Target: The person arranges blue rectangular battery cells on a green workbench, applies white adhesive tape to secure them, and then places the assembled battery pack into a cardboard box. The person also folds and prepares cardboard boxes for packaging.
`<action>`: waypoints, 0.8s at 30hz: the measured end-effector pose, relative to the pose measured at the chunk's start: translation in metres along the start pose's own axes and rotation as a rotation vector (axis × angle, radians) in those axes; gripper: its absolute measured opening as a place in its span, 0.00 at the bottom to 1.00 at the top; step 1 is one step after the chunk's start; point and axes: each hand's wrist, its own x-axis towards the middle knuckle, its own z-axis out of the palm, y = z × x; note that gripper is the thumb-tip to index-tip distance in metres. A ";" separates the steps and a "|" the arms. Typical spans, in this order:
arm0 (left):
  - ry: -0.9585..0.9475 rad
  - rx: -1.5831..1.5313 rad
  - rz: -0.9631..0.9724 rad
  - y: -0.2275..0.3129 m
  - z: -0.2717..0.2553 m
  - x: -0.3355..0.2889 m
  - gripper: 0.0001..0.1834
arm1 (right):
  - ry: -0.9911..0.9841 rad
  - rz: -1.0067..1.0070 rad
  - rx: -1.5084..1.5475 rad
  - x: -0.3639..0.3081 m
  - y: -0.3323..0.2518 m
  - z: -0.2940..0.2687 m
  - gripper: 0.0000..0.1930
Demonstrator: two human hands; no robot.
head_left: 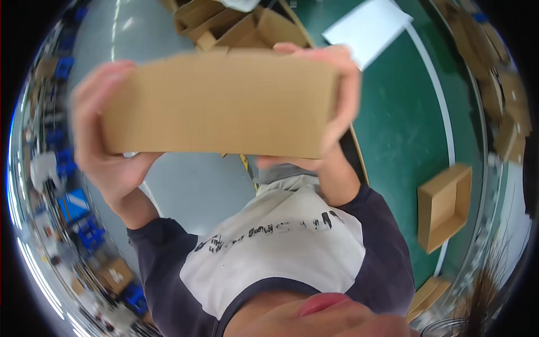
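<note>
A brown cardboard box (219,106) is held up in front of my chest, with one plain long side facing the view. My left hand (101,129) grips its left end, thumb along the lower edge and fingers over the upper corner. At the opposite end, my right hand (343,92) wraps around the corner, its fingers showing above and below the box. Both hands and the box are slightly smeared by motion. The inside and far side of the box are hidden.
Beyond the box lie several open cardboard boxes (241,28). To the right, a green surface (393,112) with a white line carries a white sheet (370,28) and an open shallow cardboard box (444,208). More cartons (505,106) line the far right; blue bins (73,205) stand at the left.
</note>
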 end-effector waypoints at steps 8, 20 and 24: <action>-0.196 -0.840 -0.190 -0.024 0.205 0.009 0.26 | 0.524 0.236 -0.259 -0.018 -0.167 -0.107 0.38; -0.817 -0.670 -0.122 0.060 0.346 0.058 0.33 | 0.290 0.348 -1.998 -0.087 -0.260 -0.197 0.28; -0.777 -0.725 -0.174 0.030 0.360 0.050 0.32 | 0.447 1.090 -1.855 -0.152 -0.311 -0.189 0.19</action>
